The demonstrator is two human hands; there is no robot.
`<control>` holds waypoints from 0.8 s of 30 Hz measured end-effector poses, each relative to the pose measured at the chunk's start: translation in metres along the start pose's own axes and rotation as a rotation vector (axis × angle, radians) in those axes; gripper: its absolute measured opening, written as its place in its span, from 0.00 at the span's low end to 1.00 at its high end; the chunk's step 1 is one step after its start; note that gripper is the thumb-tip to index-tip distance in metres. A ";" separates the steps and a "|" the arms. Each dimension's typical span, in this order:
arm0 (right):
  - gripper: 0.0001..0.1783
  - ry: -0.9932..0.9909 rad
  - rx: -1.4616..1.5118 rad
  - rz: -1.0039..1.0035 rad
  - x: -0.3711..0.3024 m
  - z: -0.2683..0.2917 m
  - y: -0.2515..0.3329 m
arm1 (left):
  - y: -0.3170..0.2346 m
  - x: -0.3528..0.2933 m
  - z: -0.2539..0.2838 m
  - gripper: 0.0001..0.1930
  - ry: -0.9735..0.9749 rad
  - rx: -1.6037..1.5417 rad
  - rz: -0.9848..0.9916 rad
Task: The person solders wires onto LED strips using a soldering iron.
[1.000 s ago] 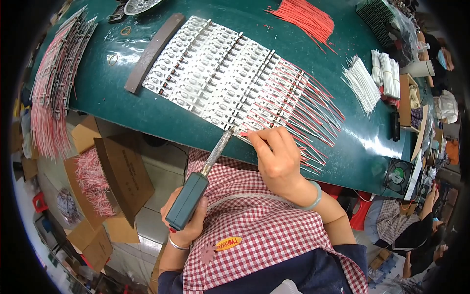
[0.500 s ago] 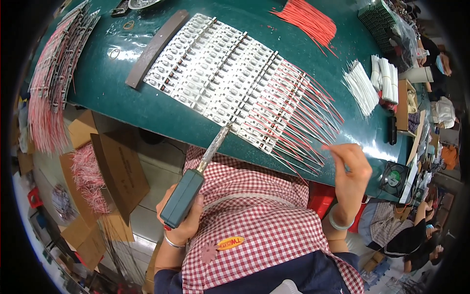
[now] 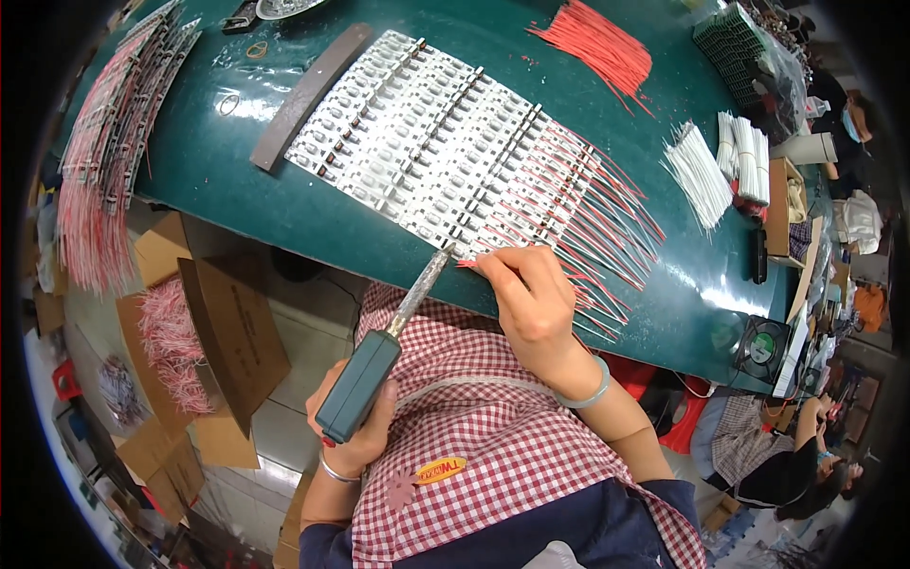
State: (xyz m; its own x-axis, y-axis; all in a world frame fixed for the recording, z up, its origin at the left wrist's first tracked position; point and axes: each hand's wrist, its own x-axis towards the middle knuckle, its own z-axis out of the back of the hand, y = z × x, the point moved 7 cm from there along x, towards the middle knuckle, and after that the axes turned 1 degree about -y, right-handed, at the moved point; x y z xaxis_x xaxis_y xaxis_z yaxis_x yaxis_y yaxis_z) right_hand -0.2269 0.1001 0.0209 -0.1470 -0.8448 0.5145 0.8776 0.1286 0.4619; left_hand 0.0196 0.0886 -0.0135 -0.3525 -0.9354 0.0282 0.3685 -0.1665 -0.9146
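My left hand (image 3: 353,417) is wrapped round the green handle of a soldering gun (image 3: 358,384). The gun's long metal barrel points up and away, its tip at the near edge of a panel of white circuit boards (image 3: 408,133). Beside that tip, my right hand (image 3: 536,299) pinches a short red wire (image 3: 466,264) between thumb and forefinger; the rest of the wire is hidden by the hand. Red and white wires (image 3: 611,223) fan out to the right from the panel's right-hand section.
A brown bar (image 3: 308,100) lies along the panel's left end. Red wires (image 3: 597,43) are heaped at the back, white wires (image 3: 697,175) to the right. Wired boards (image 3: 114,142) hang at the table's left edge. A small fan (image 3: 761,345) stands far right; cardboard boxes (image 3: 232,332) stand lower left.
My right hand has moved left from the loose wire ends to the soldering gun's tip, bringing the red wire along. My left hand and the gun have hardly moved.
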 end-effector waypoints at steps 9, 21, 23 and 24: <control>0.13 -0.013 0.029 -0.004 0.005 -0.005 -0.001 | 0.003 0.004 -0.001 0.12 0.043 -0.008 0.036; 0.13 0.048 -0.013 0.008 0.004 -0.008 0.003 | -0.030 0.039 0.001 0.12 0.131 0.030 -0.080; 0.13 0.058 -0.011 0.008 0.004 -0.009 0.003 | -0.034 0.044 0.003 0.11 0.135 0.021 -0.083; 0.13 0.057 -0.012 0.004 0.005 -0.008 0.004 | -0.037 0.047 0.004 0.11 0.152 0.049 -0.104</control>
State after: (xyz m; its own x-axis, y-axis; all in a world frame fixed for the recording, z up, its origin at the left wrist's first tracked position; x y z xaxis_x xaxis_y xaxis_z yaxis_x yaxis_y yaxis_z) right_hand -0.2208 0.0925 0.0191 -0.1179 -0.8725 0.4742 0.8834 0.1260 0.4514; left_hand -0.0076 0.0500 0.0234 -0.5156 -0.8550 0.0565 0.3634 -0.2779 -0.8892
